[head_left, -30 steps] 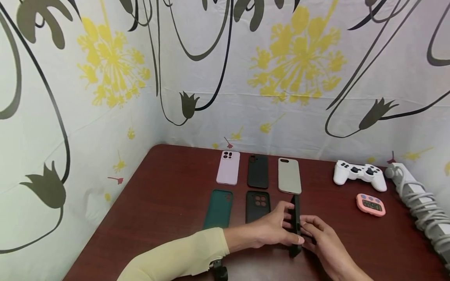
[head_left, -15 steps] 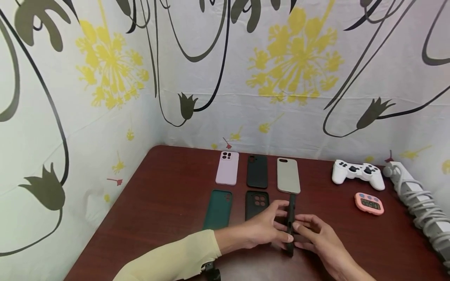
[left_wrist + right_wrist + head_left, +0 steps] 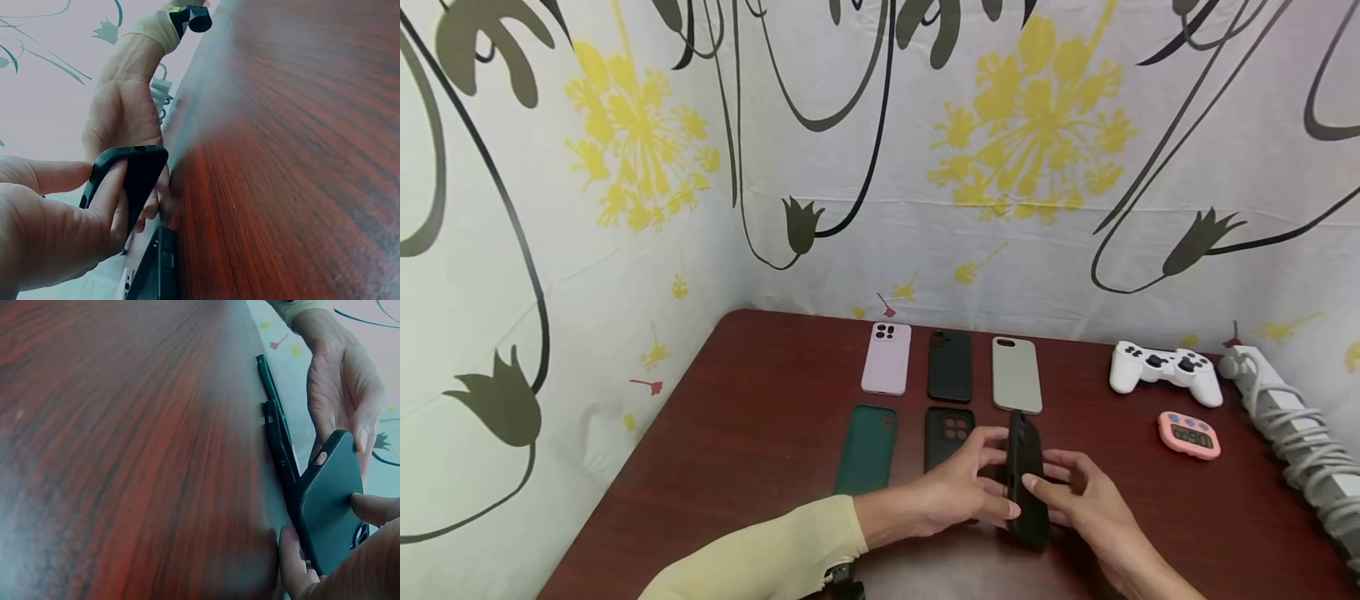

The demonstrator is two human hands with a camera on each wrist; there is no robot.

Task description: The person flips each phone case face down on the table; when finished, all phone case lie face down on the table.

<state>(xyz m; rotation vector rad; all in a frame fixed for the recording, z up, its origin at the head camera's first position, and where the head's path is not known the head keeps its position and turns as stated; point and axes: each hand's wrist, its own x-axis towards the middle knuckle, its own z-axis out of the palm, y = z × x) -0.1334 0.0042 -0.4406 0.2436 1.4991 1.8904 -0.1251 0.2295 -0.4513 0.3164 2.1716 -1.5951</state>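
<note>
Both hands hold one black phone case (image 3: 1027, 487) tilted on its long edge on the dark red table (image 3: 760, 433), just in front of the grey case. My left hand (image 3: 994, 477), in a pale yellow sleeve, pinches it from the left. My right hand (image 3: 1049, 485) grips it from the right. In the left wrist view, left fingers (image 3: 109, 200) wrap the black case (image 3: 134, 178), with the right hand (image 3: 125, 115) behind it. In the right wrist view the right thumb (image 3: 374, 509) lies on the case's back (image 3: 331, 509), and the left hand (image 3: 340, 387) is beyond.
Five more cases lie in two rows: pink (image 3: 887, 358), black (image 3: 950, 365) and grey (image 3: 1017, 375) behind, green (image 3: 867, 448) and black (image 3: 946, 432) in front. A white game controller (image 3: 1165, 371), a pink timer (image 3: 1189, 435) and a cabled power strip (image 3: 1292, 425) sit right. Patterned walls enclose the table.
The black case stood thin and edge-on; it has since leaned over and shows a broad face. Both hands kept hold of it and stayed nearly in place.
</note>
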